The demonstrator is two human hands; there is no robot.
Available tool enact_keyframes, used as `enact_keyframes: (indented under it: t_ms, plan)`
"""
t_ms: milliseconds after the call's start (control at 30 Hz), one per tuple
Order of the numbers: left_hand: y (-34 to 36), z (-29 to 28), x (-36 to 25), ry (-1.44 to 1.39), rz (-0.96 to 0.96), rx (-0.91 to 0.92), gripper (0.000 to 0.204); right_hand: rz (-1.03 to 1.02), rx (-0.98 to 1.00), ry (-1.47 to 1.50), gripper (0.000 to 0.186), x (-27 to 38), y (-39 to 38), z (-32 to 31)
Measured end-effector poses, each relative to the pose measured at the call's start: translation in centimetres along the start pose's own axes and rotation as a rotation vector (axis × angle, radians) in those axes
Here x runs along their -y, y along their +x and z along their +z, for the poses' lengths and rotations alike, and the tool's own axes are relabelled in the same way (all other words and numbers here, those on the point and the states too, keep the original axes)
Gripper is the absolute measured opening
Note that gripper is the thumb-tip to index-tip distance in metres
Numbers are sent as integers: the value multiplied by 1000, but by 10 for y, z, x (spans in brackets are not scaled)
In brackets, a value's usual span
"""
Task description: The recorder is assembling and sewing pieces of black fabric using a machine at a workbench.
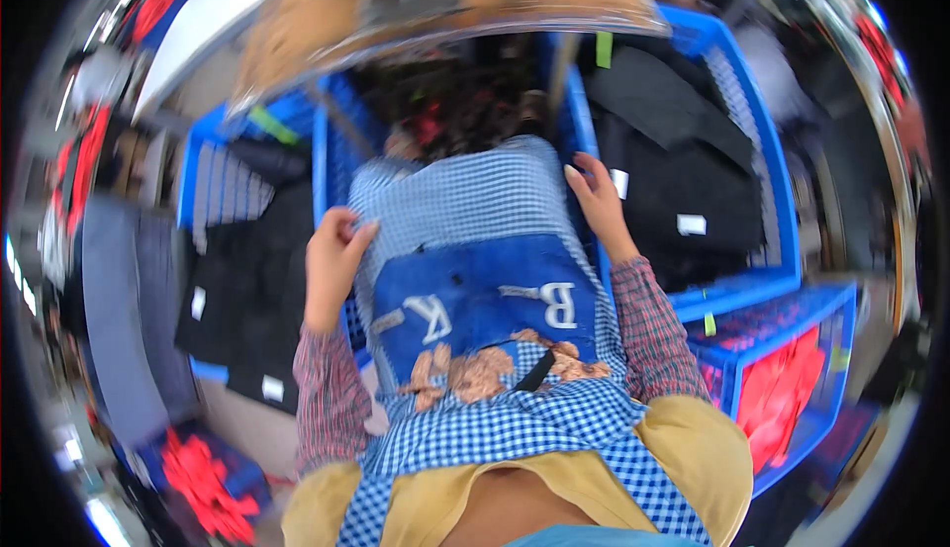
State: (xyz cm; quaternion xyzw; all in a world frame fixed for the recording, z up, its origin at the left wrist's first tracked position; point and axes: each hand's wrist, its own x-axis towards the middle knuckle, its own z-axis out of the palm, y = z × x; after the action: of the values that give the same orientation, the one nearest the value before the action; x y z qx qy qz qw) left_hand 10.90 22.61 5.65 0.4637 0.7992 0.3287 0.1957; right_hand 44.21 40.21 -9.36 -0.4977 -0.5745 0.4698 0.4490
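My left hand is beside the left edge of a blue-and-white checked apron spread over my lap, fingers loosely curved with the thumb apart, holding nothing visible. My right hand is raised by the apron's right edge, fingers apart and empty. The apron has a blue panel with pale lettering and brown fuzzy figures. Blue crates on both sides hold folded black fabric pieces with white labels.
A wooden tabletop crosses ahead. Grey material stands at the left, with red pieces below it. A lower blue crate with red fabric sits at the right. Dark, indistinct items lie under the table.
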Motion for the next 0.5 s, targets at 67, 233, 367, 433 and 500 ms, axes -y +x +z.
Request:
enact_keyframes:
  t_ms: [67, 233, 367, 433, 500]
  plan:
    - [1, 8, 28, -99, 160, -92, 21, -82, 124, -136, 27, 15, -1, 16]
    - [13, 15, 69, -185, 99, -446, 21, -270, 234, -341, 22, 57, 12, 31]
    - [-22, 16, 133, 191, 17, -452, 42, -359, 166, -403, 21, 81, 16, 53]
    - [-53, 17, 165, 370, -304, -206, 67, -416, 148, -456, 26, 86, 14, 62]
    - [-82, 28, 186, 321, -328, -135, 74, -404, 142, -506, 28, 84, 11, 67]
